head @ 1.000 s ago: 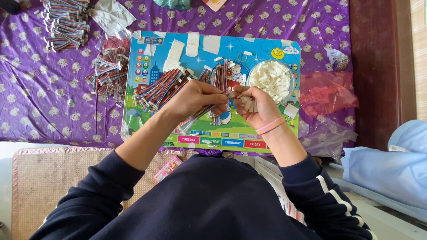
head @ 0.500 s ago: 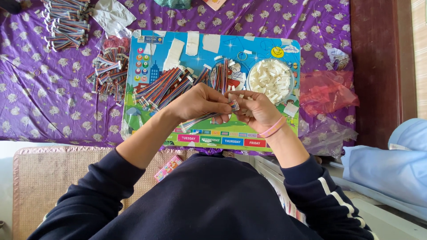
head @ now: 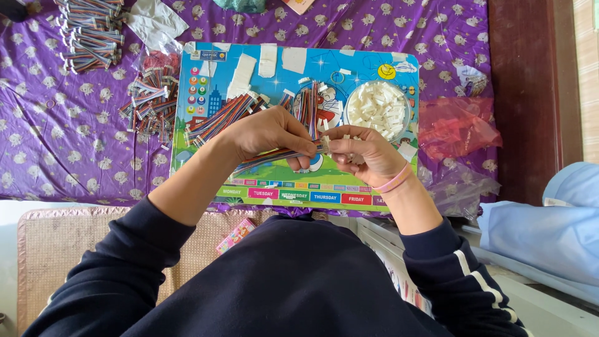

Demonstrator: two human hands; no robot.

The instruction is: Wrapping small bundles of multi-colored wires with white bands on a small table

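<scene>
Hands: left hand, right hand pinch ribbon cable over blue board.

Showing rainbow-striped ribbon cable over a bright blue picture board, purple animal-print cloth, white connectors.

Bright, even daylight, soft shadows, sharp focus throughout.

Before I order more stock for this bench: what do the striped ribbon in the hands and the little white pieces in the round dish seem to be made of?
The striped ribbon, pinched by the left hand and right hand, looks like flat cable of plastic-coated wires: thin parallel coloured strands that bend softly. The white pieces look like moulded plastic, matte and blocky, though too small to be sure. Their round dish seems clear plastic, with a see-through rim.
</scene>
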